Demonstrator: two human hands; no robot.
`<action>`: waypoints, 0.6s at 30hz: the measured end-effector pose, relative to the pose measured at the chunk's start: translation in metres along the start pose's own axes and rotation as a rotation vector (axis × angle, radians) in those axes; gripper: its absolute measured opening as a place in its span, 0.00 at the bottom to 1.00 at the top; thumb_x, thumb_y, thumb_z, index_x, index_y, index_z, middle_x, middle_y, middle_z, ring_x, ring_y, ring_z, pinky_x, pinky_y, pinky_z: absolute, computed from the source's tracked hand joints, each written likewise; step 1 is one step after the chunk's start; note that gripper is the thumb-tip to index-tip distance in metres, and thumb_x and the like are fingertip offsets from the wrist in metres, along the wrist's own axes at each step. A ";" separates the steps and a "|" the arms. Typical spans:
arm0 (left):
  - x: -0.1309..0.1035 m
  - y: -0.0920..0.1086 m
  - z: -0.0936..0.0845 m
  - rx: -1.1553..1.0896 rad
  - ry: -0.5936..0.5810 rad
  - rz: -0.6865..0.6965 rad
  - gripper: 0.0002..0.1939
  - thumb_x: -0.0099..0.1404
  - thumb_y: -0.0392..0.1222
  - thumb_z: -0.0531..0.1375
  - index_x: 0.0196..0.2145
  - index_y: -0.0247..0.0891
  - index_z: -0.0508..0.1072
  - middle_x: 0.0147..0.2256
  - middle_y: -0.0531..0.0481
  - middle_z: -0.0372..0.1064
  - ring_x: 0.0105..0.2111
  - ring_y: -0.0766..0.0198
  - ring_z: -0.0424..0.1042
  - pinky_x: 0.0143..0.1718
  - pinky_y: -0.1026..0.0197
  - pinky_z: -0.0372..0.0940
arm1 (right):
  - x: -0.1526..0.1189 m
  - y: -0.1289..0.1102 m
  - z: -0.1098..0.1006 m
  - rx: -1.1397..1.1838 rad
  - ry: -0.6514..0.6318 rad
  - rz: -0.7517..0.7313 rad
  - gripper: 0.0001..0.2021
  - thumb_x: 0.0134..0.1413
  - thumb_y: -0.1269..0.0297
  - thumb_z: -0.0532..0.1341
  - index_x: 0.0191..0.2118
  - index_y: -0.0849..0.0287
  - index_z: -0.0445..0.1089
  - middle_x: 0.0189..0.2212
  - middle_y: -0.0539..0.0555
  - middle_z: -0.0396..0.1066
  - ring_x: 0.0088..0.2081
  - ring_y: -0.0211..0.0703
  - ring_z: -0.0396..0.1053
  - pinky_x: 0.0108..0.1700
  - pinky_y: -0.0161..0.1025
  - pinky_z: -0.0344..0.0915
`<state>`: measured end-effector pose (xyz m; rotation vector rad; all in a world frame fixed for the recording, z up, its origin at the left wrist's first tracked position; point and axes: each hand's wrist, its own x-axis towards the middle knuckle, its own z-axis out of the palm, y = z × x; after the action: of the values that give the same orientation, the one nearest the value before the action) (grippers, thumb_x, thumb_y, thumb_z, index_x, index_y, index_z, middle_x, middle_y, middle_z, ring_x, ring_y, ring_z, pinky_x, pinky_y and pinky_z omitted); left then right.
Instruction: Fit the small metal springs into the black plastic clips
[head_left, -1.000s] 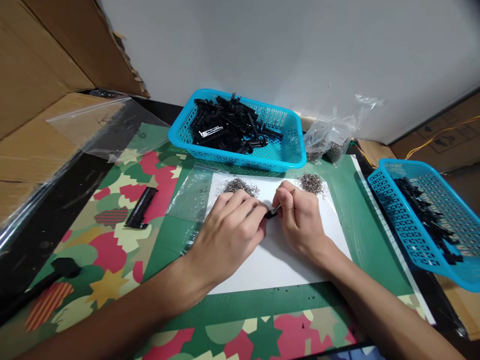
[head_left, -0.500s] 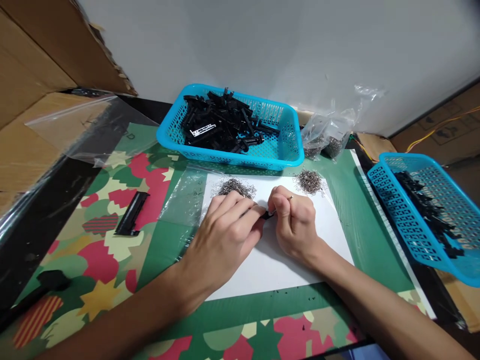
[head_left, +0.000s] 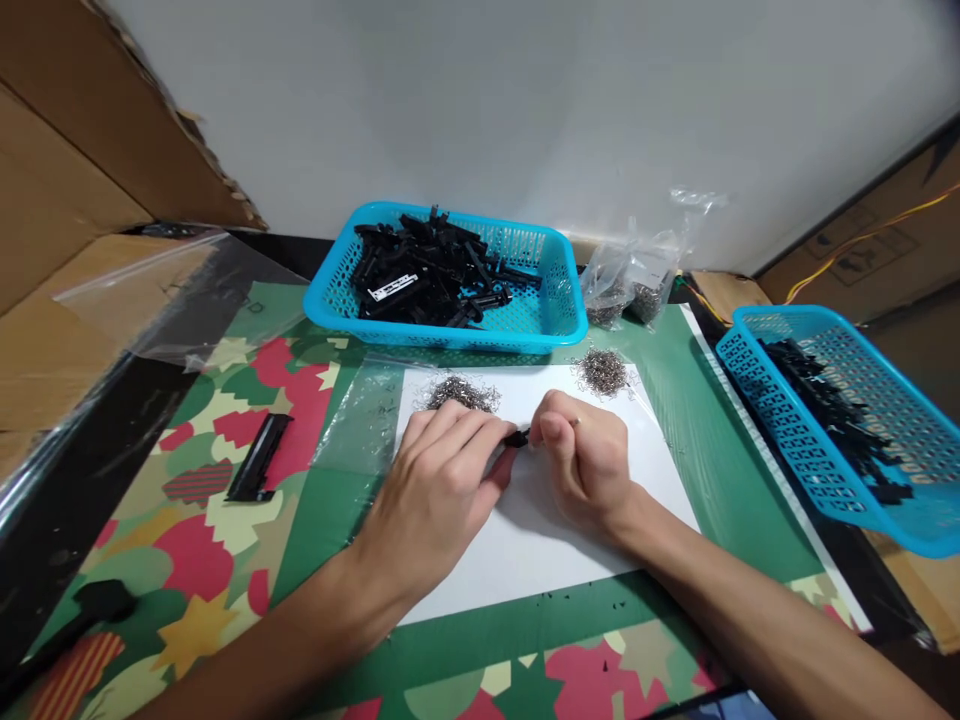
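My left hand [head_left: 442, 480] pinched a small black part [head_left: 517, 439] over the white paper [head_left: 536, 550]; my right hand [head_left: 585, 450] was curled tight around a slim tool [head_left: 576, 421], tip hidden. Fine work at the part appeared underway, next requiring steady alignment.

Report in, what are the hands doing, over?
Left hand pinching black part. Right hand gripping thin tool, mostly hidden. Metal heap just beyond left hand.

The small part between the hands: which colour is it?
The small part is black; best view: head.
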<state>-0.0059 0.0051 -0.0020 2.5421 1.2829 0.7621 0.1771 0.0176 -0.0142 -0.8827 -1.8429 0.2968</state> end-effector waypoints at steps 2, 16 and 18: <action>0.001 0.000 -0.002 -0.017 0.015 -0.009 0.08 0.74 0.32 0.60 0.48 0.40 0.77 0.42 0.48 0.80 0.44 0.54 0.73 0.44 0.51 0.59 | -0.004 0.002 -0.005 0.027 0.029 -0.035 0.20 0.78 0.64 0.48 0.29 0.54 0.58 0.22 0.50 0.60 0.24 0.39 0.61 0.28 0.39 0.55; 0.000 -0.006 -0.012 -0.064 0.170 -0.058 0.11 0.76 0.35 0.58 0.52 0.44 0.74 0.45 0.49 0.80 0.43 0.55 0.76 0.44 0.52 0.63 | 0.017 0.019 -0.040 -0.022 -0.262 0.329 0.16 0.78 0.56 0.51 0.41 0.58 0.70 0.25 0.46 0.65 0.27 0.38 0.62 0.33 0.36 0.56; 0.001 -0.008 -0.012 -0.067 0.184 -0.074 0.11 0.76 0.36 0.59 0.53 0.45 0.74 0.45 0.49 0.79 0.42 0.56 0.76 0.44 0.53 0.64 | 0.020 0.017 -0.043 -0.008 -0.332 0.375 0.15 0.77 0.55 0.54 0.40 0.58 0.71 0.24 0.46 0.65 0.27 0.37 0.62 0.33 0.36 0.54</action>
<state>-0.0177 0.0098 0.0055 2.4041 1.3722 1.0252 0.2182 0.0348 0.0089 -1.2444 -1.9688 0.7059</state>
